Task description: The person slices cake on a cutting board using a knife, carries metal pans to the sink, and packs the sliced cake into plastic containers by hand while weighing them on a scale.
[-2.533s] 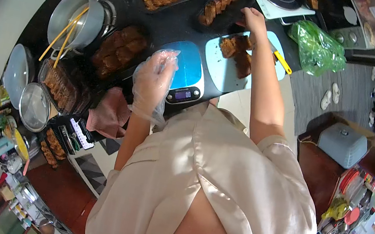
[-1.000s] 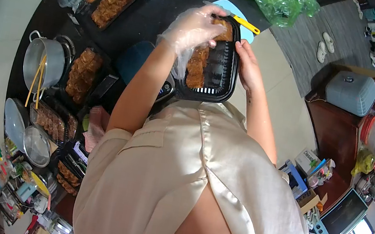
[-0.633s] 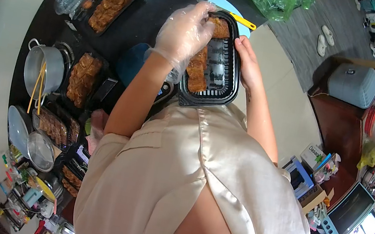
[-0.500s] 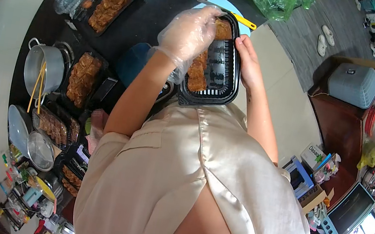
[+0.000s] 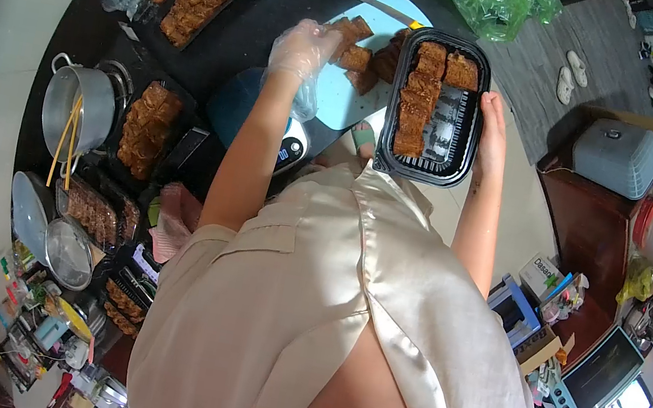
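Observation:
My right hand (image 5: 493, 133) grips the side of a black plastic tray (image 5: 470, 164) tilted in front of my body. Inside it, brown cake pieces (image 5: 415, 110) form a row along the left side, with another piece (image 5: 462, 71) at the top right. My left hand (image 5: 299, 51), in a clear plastic glove, is at the left of a light blue cutting board (image 5: 335, 105). Its fingers close around a brown cake piece (image 5: 343, 30), partly hidden by the glove. Several more pieces (image 5: 356, 58) lie on the board beside it. A yellow-handled knife (image 5: 388, 10) rests along the board's far edge.
Filled trays (image 5: 201, 5) (image 5: 149, 129) stand on the dark counter at left, near a pot (image 5: 68, 106) with chopsticks. A digital scale (image 5: 293, 146) is beneath my left forearm. A green plastic bag (image 5: 493, 2) lies beyond the board.
My left hand has left the tray and moved left and down to the pieces on the board. My right hand has shifted the tray to the right, uncovering the board.

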Available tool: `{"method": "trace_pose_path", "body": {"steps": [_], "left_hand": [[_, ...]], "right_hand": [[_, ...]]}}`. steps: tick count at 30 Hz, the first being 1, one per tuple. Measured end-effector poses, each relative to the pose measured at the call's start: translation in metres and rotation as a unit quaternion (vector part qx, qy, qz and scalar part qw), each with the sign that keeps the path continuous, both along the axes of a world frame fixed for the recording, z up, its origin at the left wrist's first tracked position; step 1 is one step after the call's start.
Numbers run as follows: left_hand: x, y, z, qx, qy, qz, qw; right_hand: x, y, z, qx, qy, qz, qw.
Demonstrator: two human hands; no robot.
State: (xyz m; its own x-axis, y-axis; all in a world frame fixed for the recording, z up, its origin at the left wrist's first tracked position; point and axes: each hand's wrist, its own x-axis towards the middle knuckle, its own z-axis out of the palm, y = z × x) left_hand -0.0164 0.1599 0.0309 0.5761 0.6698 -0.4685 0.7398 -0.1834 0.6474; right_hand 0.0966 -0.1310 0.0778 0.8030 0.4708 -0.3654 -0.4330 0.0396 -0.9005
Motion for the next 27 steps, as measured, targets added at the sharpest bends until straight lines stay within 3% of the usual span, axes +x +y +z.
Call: {"method": "trace_pose_path", "body": {"steps": [2,5,7,10,16,19,20,21,23,25,27], "left_hand": [[-0.004,0.008,-0.033,0.051,-0.034,-0.007,0.998],[-0.016,0.016,-0.043,0.033,-0.025,0.000,0.999],[-0.026,0.016,-0.040,-0.201,-0.107,0.125,0.966],[-0.033,0.017,-0.044,-0.292,-0.181,0.189,0.920],[-0.029,0.009,-0.026,-0.142,-0.086,0.114,0.980],[-0.028,0.016,0.000,-0.176,-0.081,0.168,0.966],[-0.040,0.016,0.009,-0.219,-0.241,0.100,0.940],[-0.040,0.007,0.030,-0.221,-0.241,0.100,0.940],[-0.024,-0.018,0.078,-0.248,-0.330,-0.053,0.909],[-0.010,-0.041,0.088,-0.213,-0.365,-0.140,0.896],[0.009,-0.059,0.089,-0.134,-0.319,-0.195,0.918]], "right_hand": [[-0.001,0.001,-0.004,-0.004,0.001,-0.003,1.000],[-0.008,0.009,0.001,-0.011,0.000,-0.031,0.999],[-0.009,0.011,0.000,-0.002,0.007,-0.017,1.000],[-0.010,0.015,-0.007,0.001,0.017,-0.008,1.000],[-0.013,0.025,-0.011,0.003,0.032,0.029,0.999],[-0.014,0.030,-0.011,0.009,0.016,0.035,0.999],[-0.014,0.031,-0.011,0.025,0.021,0.043,0.999],[-0.014,0.033,-0.015,0.030,0.020,0.051,0.998],[-0.016,0.040,-0.016,0.026,0.015,0.074,0.997],[-0.017,0.045,-0.019,0.023,0.014,0.096,0.995],[-0.021,0.050,-0.019,0.016,0.018,0.100,0.995]]}}
